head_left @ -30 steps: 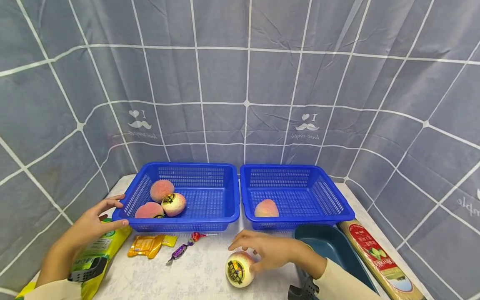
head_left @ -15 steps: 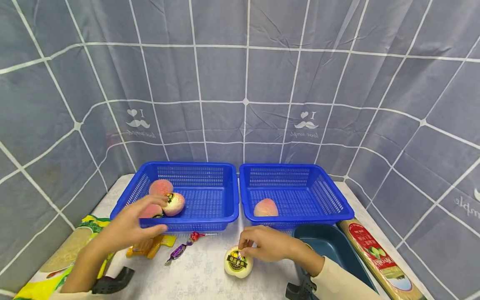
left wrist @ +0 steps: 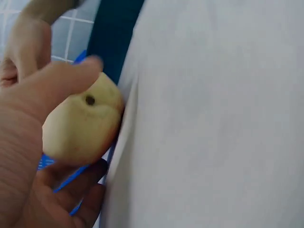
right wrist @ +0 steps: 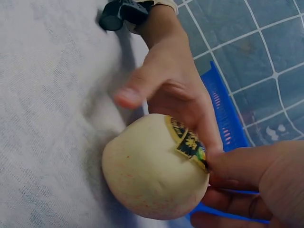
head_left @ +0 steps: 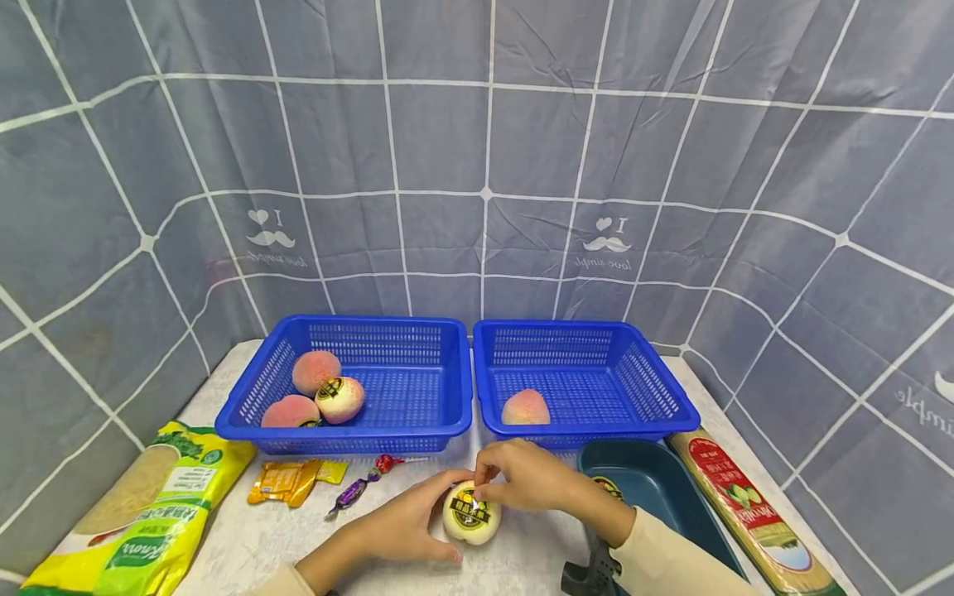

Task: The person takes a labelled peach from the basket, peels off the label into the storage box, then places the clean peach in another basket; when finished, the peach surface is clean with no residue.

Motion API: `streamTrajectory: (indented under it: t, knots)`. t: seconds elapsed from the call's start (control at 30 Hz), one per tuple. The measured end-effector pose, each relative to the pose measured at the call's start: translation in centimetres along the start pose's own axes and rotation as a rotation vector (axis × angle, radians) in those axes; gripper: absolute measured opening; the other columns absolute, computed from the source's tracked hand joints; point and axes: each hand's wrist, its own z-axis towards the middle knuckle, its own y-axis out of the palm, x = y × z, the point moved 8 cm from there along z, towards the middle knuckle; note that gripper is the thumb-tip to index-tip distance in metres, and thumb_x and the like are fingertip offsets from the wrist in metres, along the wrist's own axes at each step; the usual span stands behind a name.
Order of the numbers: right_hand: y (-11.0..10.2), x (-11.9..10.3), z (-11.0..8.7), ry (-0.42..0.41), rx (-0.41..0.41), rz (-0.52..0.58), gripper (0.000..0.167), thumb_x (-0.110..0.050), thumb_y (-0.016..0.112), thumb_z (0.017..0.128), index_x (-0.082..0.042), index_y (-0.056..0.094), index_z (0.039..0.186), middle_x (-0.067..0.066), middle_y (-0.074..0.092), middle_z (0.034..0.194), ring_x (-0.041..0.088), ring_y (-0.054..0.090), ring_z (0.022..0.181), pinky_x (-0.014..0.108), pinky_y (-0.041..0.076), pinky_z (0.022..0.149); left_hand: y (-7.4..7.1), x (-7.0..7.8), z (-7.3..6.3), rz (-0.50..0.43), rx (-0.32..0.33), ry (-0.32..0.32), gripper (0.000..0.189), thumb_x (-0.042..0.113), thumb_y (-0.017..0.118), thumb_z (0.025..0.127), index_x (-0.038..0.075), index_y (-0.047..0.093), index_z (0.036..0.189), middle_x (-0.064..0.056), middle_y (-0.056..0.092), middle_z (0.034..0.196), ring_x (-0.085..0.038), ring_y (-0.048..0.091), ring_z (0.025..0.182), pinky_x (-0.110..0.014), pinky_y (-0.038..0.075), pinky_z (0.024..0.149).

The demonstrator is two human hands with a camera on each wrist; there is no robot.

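A pale peach [head_left: 471, 530] with a black-and-gold sticker [head_left: 468, 507] is low over the white cloth in front of the two baskets. My right hand [head_left: 525, 476] has its thumb and forefinger pinched at the sticker's upper right edge. My left hand [head_left: 406, 521] comes round the peach from the left, forefinger behind it and thumb in front. In the right wrist view the left thumb [right wrist: 130, 96] stands apart from the peach [right wrist: 152, 175]. The left wrist view shows the dark stem hollow of the peach [left wrist: 85, 126], with left-hand fingers below it.
A left blue basket [head_left: 343, 439] holds three peaches; a right blue basket [head_left: 596, 432] holds one. A dark teal tub [head_left: 671, 497] with a stickered fruit [head_left: 607, 487], and a noodle packet [head_left: 753, 513], lie right. Left are a yellow Knorr bag [head_left: 149, 517], orange packets [head_left: 286, 482] and a lollipop [head_left: 383, 463].
My left hand has moved from the left basket's rim, across the orange packets, to the peach. My right hand's fingers have closed in to the sticker, and the peach has turned.
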Motion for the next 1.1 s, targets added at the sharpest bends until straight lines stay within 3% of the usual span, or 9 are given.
streamTrajectory:
  t: [0.1,0.27,0.53,0.73,0.83,0.93,1.1]
  knots:
    - [-0.1,0.2,-0.1,0.03,0.016,-0.009,0.016,-0.019,0.08,0.088,-0.026,0.067,0.082,-0.02,0.064,0.088,0.004,0.06,0.091,0.028,0.05,0.079,0.3,-0.7,0.2,-0.089,0.06,0.007,0.078,0.023,0.087,0.082,0.016,0.042,0.144,-0.002,0.054,0.138,-0.019,0.055,0.123,-0.034,0.046,0.104]
    - [-0.1,0.0,-0.4,0.063,0.035,-0.02,0.017,-0.018,0.081,0.087,-0.027,0.067,0.08,-0.022,0.061,0.085,0.004,0.058,0.086,0.029,0.047,0.077,0.4,-1.3,0.0,-0.061,0.15,-0.052,0.073,0.032,0.091,0.077,0.019,0.047,0.135,0.004,0.055,0.13,-0.015,0.057,0.114,-0.031,0.05,0.097]
    - [0.2,-0.1,-0.6,0.12,0.062,-0.008,0.023,-0.015,0.082,0.084,-0.025,0.064,0.075,-0.019,0.056,0.077,0.001,0.052,0.074,0.024,0.046,0.067,0.6,-1.2,0.0,-0.007,0.176,-0.033,0.073,0.031,0.093,0.074,0.022,0.05,0.132,0.006,0.054,0.125,-0.013,0.056,0.11,-0.029,0.051,0.093]
    - [0.6,-0.3,-0.5,0.098,0.056,0.016,0.02,-0.009,0.077,0.081,-0.022,0.062,0.077,-0.016,0.055,0.078,0.001,0.052,0.074,0.022,0.047,0.067,0.7,-1.2,-0.1,0.008,0.174,-0.039,0.072,0.032,0.092,0.075,0.022,0.049,0.132,0.007,0.054,0.125,-0.011,0.056,0.11,-0.029,0.051,0.093]
    - [0.7,-0.5,-0.7,0.067,0.023,0.085,0.018,-0.008,0.075,0.084,-0.02,0.062,0.079,-0.014,0.058,0.08,0.001,0.053,0.076,0.022,0.048,0.07,0.7,-1.1,-0.1,-0.006,0.167,-0.046,0.072,0.031,0.092,0.076,0.022,0.049,0.132,0.006,0.054,0.125,-0.011,0.056,0.111,-0.029,0.051,0.094]
    - [0.4,-0.9,-1.1,0.027,-0.026,0.232,0.017,-0.003,0.071,0.087,-0.017,0.063,0.081,-0.011,0.062,0.082,0.002,0.055,0.079,0.022,0.05,0.07,0.8,-1.2,-0.1,-0.031,0.162,-0.06,0.071,0.03,0.092,0.076,0.02,0.049,0.132,0.005,0.055,0.125,-0.011,0.057,0.109,-0.029,0.052,0.093]
    - [-2.2,-0.9,-2.9,-0.017,-0.078,0.427,0.011,-0.005,0.067,0.094,-0.014,0.066,0.088,-0.008,0.065,0.087,0.007,0.059,0.082,0.023,0.051,0.068,0.4,-1.3,-0.2,-0.056,0.171,-0.083,0.072,0.026,0.093,0.074,0.019,0.05,0.131,0.004,0.056,0.124,-0.012,0.059,0.108,-0.03,0.053,0.092]
